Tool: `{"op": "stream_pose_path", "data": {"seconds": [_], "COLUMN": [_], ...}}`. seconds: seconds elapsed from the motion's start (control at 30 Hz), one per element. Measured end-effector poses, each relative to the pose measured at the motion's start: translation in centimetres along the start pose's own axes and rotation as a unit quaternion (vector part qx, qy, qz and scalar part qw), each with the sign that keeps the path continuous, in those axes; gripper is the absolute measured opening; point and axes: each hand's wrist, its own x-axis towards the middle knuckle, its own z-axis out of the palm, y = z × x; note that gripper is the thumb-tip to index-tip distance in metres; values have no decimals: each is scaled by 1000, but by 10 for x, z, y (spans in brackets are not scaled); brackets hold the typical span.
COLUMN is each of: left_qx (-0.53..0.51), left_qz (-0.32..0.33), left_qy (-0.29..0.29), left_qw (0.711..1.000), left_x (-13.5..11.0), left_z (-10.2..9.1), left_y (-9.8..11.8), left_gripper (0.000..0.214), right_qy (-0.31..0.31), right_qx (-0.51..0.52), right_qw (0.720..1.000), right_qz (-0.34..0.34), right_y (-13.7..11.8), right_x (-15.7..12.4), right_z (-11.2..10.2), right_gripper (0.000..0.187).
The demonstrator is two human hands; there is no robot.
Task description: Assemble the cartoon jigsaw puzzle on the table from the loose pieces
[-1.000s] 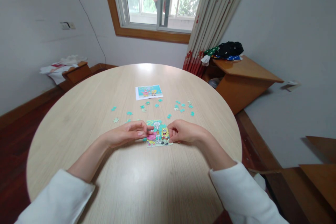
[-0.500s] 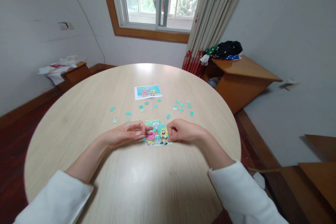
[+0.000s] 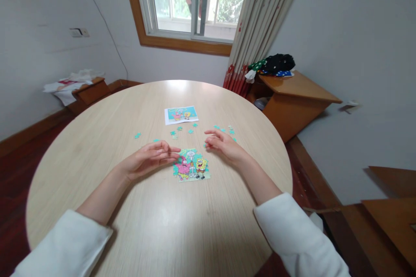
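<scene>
- Here, the partly joined puzzle (image 3: 192,166) lies on the table (image 3: 182,225).
- Left hand (image 3: 147,161): fingers loosely extended at the puzzle's left edge.
- Right hand (image 3: 226,147): past the puzzle's far right corner, index outstretched; whether it pinches anything, I cannot tell.

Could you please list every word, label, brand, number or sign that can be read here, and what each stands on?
No text can be read anywhere in this view.
Picture sheet: any print beyond its cartoon drawing is too small to read.
Partly assembled puzzle: no words can be made out.
Wall plate: too small and blurred to show any marking.
</scene>
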Motion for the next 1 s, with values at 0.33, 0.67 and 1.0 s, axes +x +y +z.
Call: {"op": "stream_pose_path", "data": {"seconds": [0.33, 0.67, 1.0], "left_qx": [-58, -92, 5], "left_qz": [11, -32, -190], "left_qy": [79, -6, -73], "left_qw": [995, 995, 979], "left_x": [0, -3, -17], "left_z": [-2, -21, -23], "left_y": [3, 12, 22], "left_gripper": [10, 20, 30], "right_qy": [-73, -137, -288], "right_qx": [157, 131, 23], "right_qw": [983, 972, 927], "right_qz": [60, 142, 241], "right_y": [-8, -17, -9], "right_x": [-11, -17, -18], "right_z": [1, -15, -27], "right_gripper": [55, 52, 50]}}
